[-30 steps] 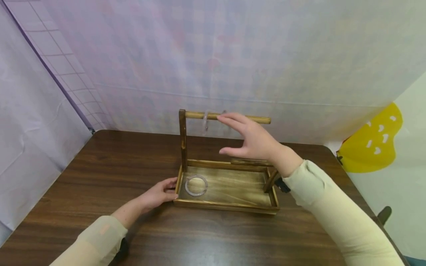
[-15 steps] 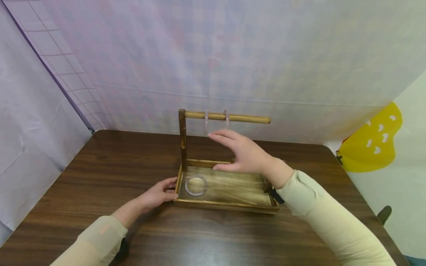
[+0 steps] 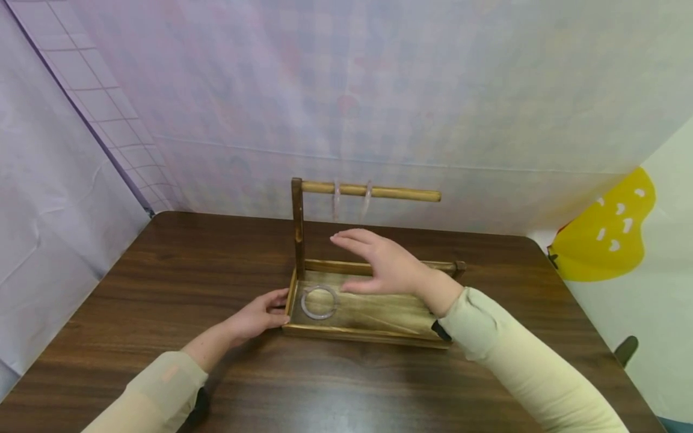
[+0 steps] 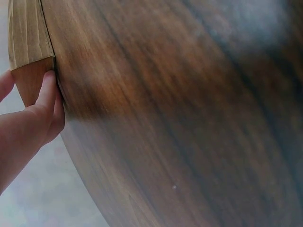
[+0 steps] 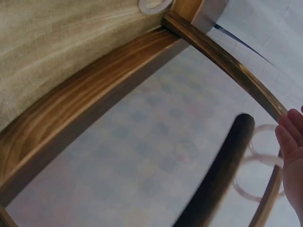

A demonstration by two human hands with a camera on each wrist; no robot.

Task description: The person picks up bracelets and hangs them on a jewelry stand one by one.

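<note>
A wooden tray stand [image 3: 368, 335] has a left post carrying a bar [image 3: 406, 193] above it. Two pale translucent bangles hang on that bar, a left bangle [image 3: 337, 203] and a right bangle [image 3: 367, 201]. Another bangle [image 3: 304, 302] lies flat in the tray's left end. My left hand [image 3: 254, 319] touches the tray's left end wall with extended fingers and thumb; the wall [image 4: 34, 78] shows in the left wrist view. Over the tray, right of the lying bangle, is my right hand [image 3: 392, 264], holding nothing, thumb and fingers spread apart. It hides part of the tray floor.
The stand sits on a dark brown table [image 3: 216, 240]. Behind it hangs a pale checked curtain [image 3: 433, 90]. A second, dark wooden rod [image 5: 218, 175] crosses the right wrist view. A yellow cutout [image 3: 612, 231] is at the right wall.
My right hand has come down and slightly left from beside the upper bar, leaving the right bangle hanging there, which sways slightly. The left hand and stand stay put.
</note>
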